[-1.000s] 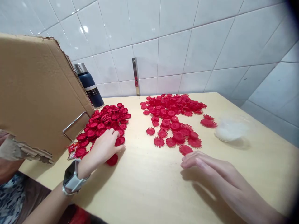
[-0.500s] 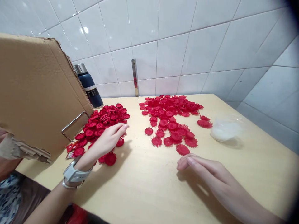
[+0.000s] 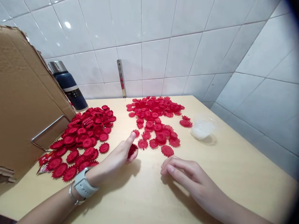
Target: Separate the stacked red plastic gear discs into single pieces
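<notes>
My left hand [image 3: 121,154], with a pale watch [image 3: 84,183] on its wrist, holds a dark red scalloped flower disc [image 3: 132,150] on its fingers, thumb raised. To its left lies a heaped pile of dark red flower discs [image 3: 87,141]. My right hand [image 3: 187,172] rests low over the table, fingers curled and pressed together. Whatever it may hold is hidden beneath. Just beyond its fingertips lies a brighter red flower disc [image 3: 167,151], the nearest of a loose spread of thinner red flower pieces [image 3: 156,107].
A clear bowl [image 3: 202,129] with whitish contents stands right on the wooden table [image 3: 238,168]. At left are a cardboard sheet [image 3: 30,93], a bent wire stand [image 3: 49,127], a dark blue bottle [image 3: 70,87] and small red wrappers [image 3: 45,160]. A tiled wall [image 3: 154,62] closes off the back.
My left hand has moved from the dark red pile toward the middle, now with a flower disc in it. My right hand stays near the same disc. The view has turned right.
</notes>
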`<action>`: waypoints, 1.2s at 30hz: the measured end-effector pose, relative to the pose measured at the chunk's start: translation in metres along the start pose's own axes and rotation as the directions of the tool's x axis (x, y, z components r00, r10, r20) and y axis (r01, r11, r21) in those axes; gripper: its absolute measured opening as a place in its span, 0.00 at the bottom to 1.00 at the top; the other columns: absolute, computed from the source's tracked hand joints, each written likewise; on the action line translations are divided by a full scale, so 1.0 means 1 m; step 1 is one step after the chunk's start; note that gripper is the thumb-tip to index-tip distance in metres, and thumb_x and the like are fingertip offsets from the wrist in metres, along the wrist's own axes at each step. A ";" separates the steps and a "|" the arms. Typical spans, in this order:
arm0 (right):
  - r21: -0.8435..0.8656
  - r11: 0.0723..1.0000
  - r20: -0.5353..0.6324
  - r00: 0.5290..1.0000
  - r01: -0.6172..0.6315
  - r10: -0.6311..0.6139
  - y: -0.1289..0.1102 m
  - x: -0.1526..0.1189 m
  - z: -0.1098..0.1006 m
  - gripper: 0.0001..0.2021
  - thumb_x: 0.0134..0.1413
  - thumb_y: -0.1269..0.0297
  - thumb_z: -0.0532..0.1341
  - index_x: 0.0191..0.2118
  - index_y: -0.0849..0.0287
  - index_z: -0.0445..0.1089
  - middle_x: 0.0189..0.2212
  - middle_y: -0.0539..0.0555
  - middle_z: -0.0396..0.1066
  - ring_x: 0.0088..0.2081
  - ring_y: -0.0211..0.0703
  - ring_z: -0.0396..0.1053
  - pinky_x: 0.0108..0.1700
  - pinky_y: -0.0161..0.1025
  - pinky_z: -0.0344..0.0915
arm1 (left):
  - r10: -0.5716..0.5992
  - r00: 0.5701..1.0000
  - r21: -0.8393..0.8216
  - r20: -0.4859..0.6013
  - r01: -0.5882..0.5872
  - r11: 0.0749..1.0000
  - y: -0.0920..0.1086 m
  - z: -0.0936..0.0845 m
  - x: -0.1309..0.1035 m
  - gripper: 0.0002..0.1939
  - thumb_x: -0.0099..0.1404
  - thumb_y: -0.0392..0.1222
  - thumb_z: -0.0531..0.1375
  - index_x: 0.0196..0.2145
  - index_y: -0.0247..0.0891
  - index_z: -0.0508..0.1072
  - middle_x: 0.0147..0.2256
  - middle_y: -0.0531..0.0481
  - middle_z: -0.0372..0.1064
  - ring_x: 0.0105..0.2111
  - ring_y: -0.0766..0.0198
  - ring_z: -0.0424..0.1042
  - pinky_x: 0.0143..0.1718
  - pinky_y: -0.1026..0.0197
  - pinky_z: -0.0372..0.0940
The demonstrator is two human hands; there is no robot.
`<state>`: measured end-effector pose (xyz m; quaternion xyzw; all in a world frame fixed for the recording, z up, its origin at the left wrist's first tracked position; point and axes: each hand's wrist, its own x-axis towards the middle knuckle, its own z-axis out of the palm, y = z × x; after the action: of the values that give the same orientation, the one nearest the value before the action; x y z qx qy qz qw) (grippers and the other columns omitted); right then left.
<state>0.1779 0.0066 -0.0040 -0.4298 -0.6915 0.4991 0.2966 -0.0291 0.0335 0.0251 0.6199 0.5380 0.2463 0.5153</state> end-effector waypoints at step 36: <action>-0.196 0.974 -0.496 0.869 -0.112 0.000 -0.024 0.018 -0.074 0.13 0.51 0.53 0.54 0.27 0.54 0.71 0.37 0.50 0.70 0.43 0.49 0.62 0.43 0.41 0.56 | -0.162 0.961 -0.470 0.223 0.252 0.846 -0.014 0.009 0.002 0.37 0.56 0.69 0.36 0.04 0.39 0.47 0.07 0.58 0.34 0.10 0.72 0.38 0.16 0.61 0.34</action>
<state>0.2247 0.0517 0.0421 -0.5925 -0.6309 0.3024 0.3993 -0.0265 0.0302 0.0089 0.4246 0.4737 0.2631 0.7253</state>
